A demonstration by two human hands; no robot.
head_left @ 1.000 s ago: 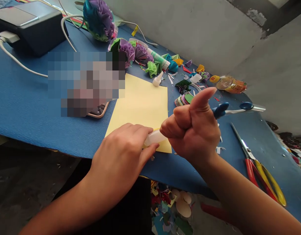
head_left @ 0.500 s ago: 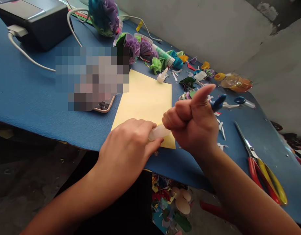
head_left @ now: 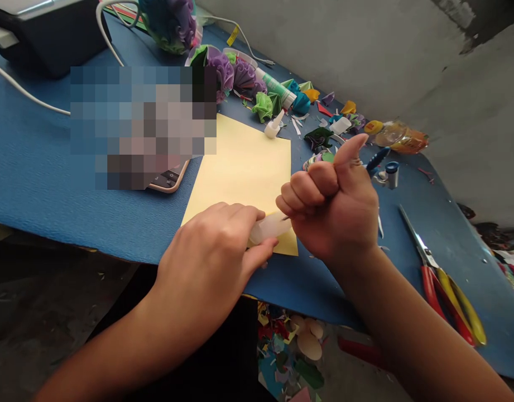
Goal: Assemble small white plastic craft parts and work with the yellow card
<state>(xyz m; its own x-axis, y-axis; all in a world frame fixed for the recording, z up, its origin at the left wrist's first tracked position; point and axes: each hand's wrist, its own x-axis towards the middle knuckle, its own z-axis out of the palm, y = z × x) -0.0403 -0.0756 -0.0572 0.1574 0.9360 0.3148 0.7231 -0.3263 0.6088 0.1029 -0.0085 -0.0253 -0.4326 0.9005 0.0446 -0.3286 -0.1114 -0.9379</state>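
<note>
The left hand [head_left: 210, 245] pinches a translucent container [head_left: 271, 228] over yellow paper [head_left: 244, 173]; the right hand [head_left: 332, 206], curled beside it, holds what looks like a blue-handled tool [head_left: 379, 160], and red-and-yellow scissors [head_left: 429, 259] lie on the blue surface [head_left: 34, 162]

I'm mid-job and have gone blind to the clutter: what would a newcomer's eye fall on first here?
Probably the right hand, right of centre, thumb up, fingers curled around what looks like a blue-handled tool. Beside it, the left hand holds a whitish container. Next, the red-and-yellow scissors at far right.
</note>
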